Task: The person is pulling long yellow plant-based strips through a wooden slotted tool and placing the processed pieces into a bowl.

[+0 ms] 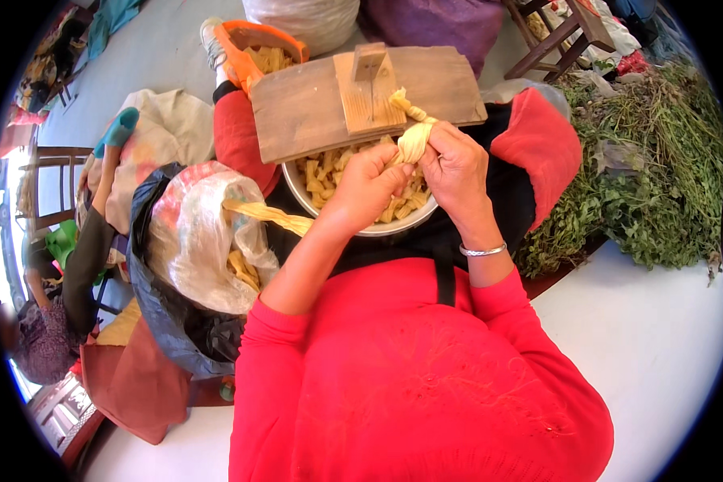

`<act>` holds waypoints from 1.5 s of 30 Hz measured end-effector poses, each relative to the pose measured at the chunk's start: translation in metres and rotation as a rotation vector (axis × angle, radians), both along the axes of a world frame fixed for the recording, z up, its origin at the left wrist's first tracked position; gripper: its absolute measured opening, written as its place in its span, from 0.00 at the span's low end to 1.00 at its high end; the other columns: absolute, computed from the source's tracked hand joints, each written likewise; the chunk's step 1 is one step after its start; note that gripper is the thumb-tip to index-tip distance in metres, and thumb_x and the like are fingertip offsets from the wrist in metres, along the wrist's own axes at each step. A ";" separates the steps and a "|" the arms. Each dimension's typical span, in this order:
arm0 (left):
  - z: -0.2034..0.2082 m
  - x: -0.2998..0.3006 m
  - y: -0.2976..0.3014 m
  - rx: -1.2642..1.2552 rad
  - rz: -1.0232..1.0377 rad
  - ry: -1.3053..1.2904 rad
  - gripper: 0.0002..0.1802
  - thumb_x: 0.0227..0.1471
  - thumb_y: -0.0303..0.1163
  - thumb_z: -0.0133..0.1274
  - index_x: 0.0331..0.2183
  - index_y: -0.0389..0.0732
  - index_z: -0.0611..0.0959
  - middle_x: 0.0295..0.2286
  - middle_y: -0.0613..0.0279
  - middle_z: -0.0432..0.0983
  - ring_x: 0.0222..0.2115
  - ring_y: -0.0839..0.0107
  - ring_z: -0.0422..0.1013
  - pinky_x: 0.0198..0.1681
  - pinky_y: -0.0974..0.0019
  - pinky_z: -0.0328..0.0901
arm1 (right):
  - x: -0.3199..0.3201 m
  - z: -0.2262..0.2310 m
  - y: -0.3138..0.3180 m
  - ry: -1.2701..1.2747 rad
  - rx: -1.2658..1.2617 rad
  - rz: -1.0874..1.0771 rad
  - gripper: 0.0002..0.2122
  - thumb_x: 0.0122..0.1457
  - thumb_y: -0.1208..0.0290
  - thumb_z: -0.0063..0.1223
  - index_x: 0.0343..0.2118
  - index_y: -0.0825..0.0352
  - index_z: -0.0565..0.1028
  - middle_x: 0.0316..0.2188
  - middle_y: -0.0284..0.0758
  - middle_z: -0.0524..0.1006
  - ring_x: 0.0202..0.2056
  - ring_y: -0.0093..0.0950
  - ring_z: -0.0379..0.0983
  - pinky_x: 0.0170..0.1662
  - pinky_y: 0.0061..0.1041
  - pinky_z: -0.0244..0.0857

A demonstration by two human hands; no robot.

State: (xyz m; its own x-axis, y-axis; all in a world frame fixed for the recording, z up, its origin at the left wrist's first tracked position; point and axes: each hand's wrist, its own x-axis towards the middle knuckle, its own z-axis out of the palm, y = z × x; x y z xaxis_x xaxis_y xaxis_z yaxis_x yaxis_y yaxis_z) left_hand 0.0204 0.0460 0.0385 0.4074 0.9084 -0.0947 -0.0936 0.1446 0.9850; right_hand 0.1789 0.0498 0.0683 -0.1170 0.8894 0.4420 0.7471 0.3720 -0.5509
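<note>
My left hand [368, 183] and my right hand [456, 161] meet above a metal basin [394, 228], both closed on a pale yellow, limp strip [414, 143]. The strip is bunched and looped between my fingers, and its twisted far end rests at the board's near edge. Behind my left wrist, a length of similar yellow strip [271, 214] stretches out of a clear plastic bag [205, 217]. Short yellow cut pieces [323, 175] fill the basin. A wooden board [297, 114] lies across its far side, bearing a lighter wood block with an upright piece [369, 68].
An orange container [245, 50] with more yellow pieces stands at the far left. Cut green plants [643, 177] are heaped at right, beside a wooden stool [562, 36]. Full sacks [301, 24] stand at the back. Another person [80, 265] sits at left.
</note>
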 end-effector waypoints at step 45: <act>0.005 -0.035 -0.009 0.735 0.016 0.715 0.06 0.53 0.31 0.53 0.29 0.39 0.77 0.21 0.57 0.70 0.19 0.60 0.67 0.22 0.64 0.62 | 0.017 -0.001 0.022 0.676 -1.159 0.443 0.10 0.59 0.69 0.55 0.39 0.71 0.76 0.30 0.32 0.78 0.29 0.19 0.74 0.34 0.18 0.69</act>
State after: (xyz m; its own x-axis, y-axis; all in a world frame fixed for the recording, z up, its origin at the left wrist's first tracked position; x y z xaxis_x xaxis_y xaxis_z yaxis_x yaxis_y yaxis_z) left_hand -0.0147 0.0371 0.0433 0.4612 0.8448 0.2713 0.5537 -0.5130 0.6559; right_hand 0.1959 0.0719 0.0677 -0.5408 0.7280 -0.4214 0.1623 -0.4013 -0.9015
